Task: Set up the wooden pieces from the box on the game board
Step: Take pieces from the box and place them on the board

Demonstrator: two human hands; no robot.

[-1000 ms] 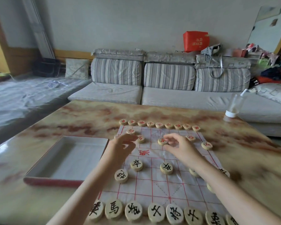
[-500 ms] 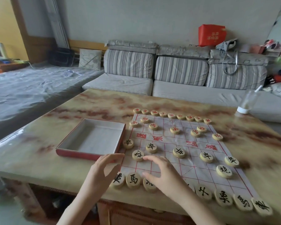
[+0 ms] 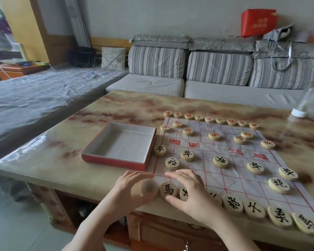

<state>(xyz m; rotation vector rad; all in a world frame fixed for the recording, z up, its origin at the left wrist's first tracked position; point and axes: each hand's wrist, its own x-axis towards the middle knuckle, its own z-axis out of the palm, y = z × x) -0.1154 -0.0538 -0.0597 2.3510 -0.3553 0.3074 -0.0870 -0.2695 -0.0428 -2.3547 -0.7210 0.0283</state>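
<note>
Both your hands have come back from the middle of the board (image 3: 216, 180) to its near left corner, and they sit a little further onto the near row than half a second ago. Your left hand (image 3: 127, 192) is curled round the corner piece (image 3: 150, 189), with the fingers arched over its far side and the thumb under its near side. That piece is blurred, so its character cannot be read. Your right hand (image 3: 192, 192) lies flat with the fingers spread across the next pieces of the row. It grips nothing, and its thumb touches the near edge of the horse piece (image 3: 168, 190) just beside the corner piece.

The black row (image 3: 233, 205) runs along the near edge of the tabletop (image 3: 62, 160), from the near left corner of the board off to the right. More black pieces (image 3: 220, 161) stand apart from one another across the near half of the board. The red row (image 3: 209, 119) lines the board's far edge, and a few red pieces (image 3: 214, 136) stand just in front of it.

The box (image 3: 114, 163) sits open on the tabletop, touching or almost touching the board's left edge, and no pieces show inside it. A bottle (image 3: 300, 112) stands near the far right corner of the tabletop. A sofa (image 3: 216, 69) runs behind the far edge.
</note>
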